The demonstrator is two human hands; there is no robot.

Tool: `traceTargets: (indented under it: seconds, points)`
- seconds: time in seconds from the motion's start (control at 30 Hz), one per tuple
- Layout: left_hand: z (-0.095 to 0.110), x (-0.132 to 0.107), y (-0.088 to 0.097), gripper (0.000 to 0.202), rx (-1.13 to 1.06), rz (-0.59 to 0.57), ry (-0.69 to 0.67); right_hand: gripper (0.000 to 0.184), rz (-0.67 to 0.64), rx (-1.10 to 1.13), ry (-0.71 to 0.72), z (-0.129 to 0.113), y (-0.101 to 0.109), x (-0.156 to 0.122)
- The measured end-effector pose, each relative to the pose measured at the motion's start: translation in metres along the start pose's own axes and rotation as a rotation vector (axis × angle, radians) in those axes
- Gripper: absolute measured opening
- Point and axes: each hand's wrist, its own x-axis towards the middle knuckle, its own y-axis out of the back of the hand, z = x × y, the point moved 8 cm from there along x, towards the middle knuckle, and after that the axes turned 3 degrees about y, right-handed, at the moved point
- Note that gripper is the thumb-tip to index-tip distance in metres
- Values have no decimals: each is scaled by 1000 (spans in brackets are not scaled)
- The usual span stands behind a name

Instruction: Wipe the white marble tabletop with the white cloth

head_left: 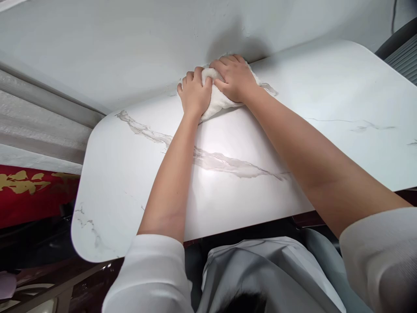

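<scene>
A white cloth (217,102) lies bunched at the far edge of a white marble-look table (137,182), right against the wall. My left hand (193,92) grips its left side with the fingers curled over it. My right hand (233,77) presses down on its right side, fingers bent over the cloth. Both arms reach straight across the tabletop.
A pale wall (130,43) runs along the table's far edge. A red cloth with gold pattern (29,191) is at the left below the table. A dark chair back (402,50) shows at the top right. The person's white clothing is at the bottom.
</scene>
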Motion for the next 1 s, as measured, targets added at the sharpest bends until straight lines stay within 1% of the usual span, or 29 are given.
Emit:
traceTargets:
  seconds: [0.13, 0.17, 0.3, 0.37, 0.47, 0.57, 0.7, 0.8, 1.0]
  points:
    - [2, -4, 1, 53, 16, 13, -29, 84, 13, -65, 42, -5, 5, -6]
    - [3, -6, 2, 54, 15, 16, -32, 84, 2, -66, 44, -5, 5, -7]
    - [4, -20, 1, 50, 14, 5, -6, 94, -78, -55, 40, -5, 1, -15]
    - [6, -32, 1, 48, 14, -6, 7, 87, -78, -76, 51, -9, 5, -27]
    - [12, -55, 2, 45, 14, -1, -11, 67, -34, -108, 93, -20, 18, -56]
    - [20, -83, 4, 43, 17, -6, -42, 56, -17, -108, 133, -30, 30, -89]
    - [30, -123, 9, 44, 26, -31, -63, 51, -38, -124, 160, -40, 39, -128]
    - [36, -152, 12, 45, 40, -55, -83, 50, -29, -142, 176, -50, 47, -157]
    - [47, -211, 16, 48, 64, -117, -185, 51, -23, -157, 172, -74, 68, -223]
